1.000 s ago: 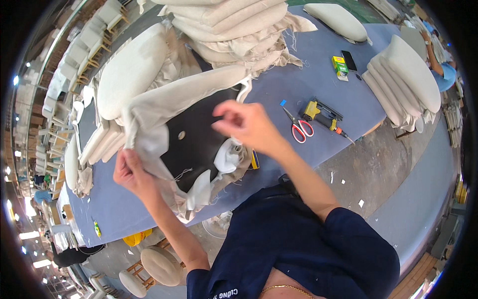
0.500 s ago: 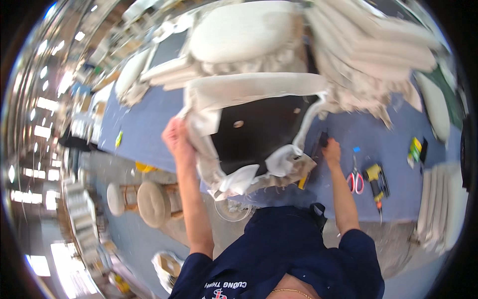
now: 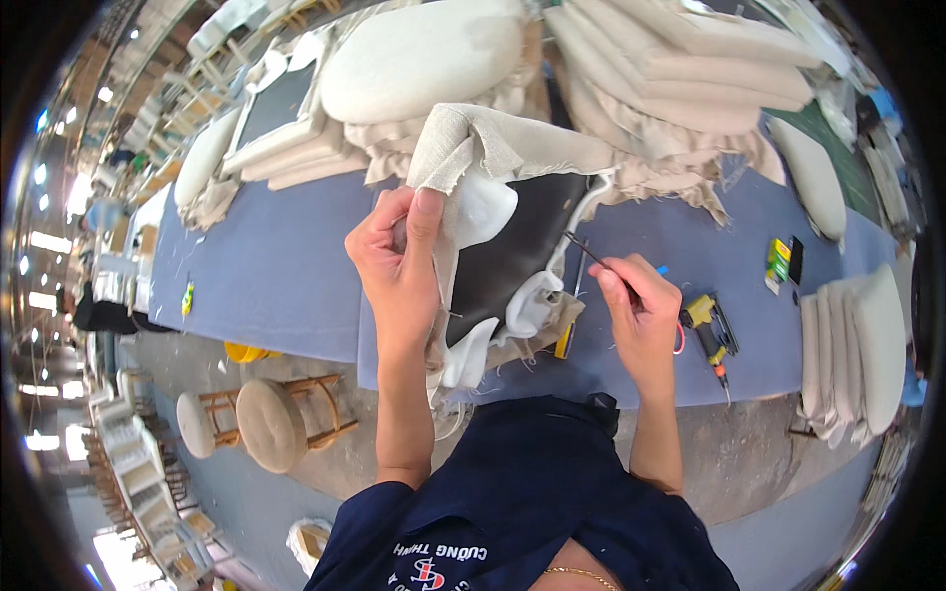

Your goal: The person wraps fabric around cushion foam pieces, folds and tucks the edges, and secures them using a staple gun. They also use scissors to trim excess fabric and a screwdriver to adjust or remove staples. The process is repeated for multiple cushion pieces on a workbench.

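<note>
A seat pad with a black underside (image 3: 512, 246) lies tilted on the blue table (image 3: 276, 266), wrapped in loose beige fabric (image 3: 493, 138) with white padding showing at its edges. My left hand (image 3: 399, 266) pinches the fabric at the pad's left edge, thumb and fingers closed on it. My right hand (image 3: 641, 315) holds a thin dark tool (image 3: 591, 256), whose tip points up-left at the pad's right edge. Red scissor handles (image 3: 678, 340) peek out from behind my right hand.
A yellow power tool (image 3: 709, 330) lies just right of my right hand, small yellow-green items (image 3: 778, 261) beyond it. Stacked upholstered cushions (image 3: 690, 69) fill the table's far side, more cushions (image 3: 857, 345) at the right end. Round stools (image 3: 271, 424) stand on the floor, lower left.
My left hand stays closed on the fabric at the pad's left edge. My right hand has come up off the table with the thin tool toward the pad's right edge. The view has shifted.
</note>
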Available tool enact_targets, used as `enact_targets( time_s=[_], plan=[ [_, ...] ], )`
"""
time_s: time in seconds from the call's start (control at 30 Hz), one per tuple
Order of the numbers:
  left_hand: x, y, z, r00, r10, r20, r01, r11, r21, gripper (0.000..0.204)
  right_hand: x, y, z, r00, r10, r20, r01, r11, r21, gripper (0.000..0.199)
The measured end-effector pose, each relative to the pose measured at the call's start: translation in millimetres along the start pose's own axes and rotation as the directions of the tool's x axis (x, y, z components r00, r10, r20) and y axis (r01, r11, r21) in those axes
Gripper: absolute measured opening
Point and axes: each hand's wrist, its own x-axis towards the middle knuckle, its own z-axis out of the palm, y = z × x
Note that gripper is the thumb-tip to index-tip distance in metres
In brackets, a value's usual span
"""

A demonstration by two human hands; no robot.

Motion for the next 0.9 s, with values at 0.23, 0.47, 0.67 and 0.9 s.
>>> enact_targets(
  time_s=[0.23,0.47,0.67,0.9],
  plan=[
    [-22,20,23,0.998,-0.003,0.058,0.004,1.0,-0.022,0.025,-3,-36,-3,0.987,-0.159,0.032,0.162,0.977,-0.137,0.008],
    [-36,23,24,0.992,0.066,0.108,-0.066,0.998,0.001,0.026,-19,-39,2,0.99,-0.134,0.055,0.142,0.971,-0.191,0.009],
    [-45,29,28,0.992,0.062,0.11,-0.063,0.998,0.01,0.024,-28,-36,9,0.985,-0.173,0.019,0.174,0.982,-0.077,0.009],
    [-53,32,34,0.987,0.099,0.125,-0.101,0.995,0.012,0.024,-30,-47,19,0.993,-0.108,-0.05,0.107,0.994,-0.022,0.008]
  ],
)
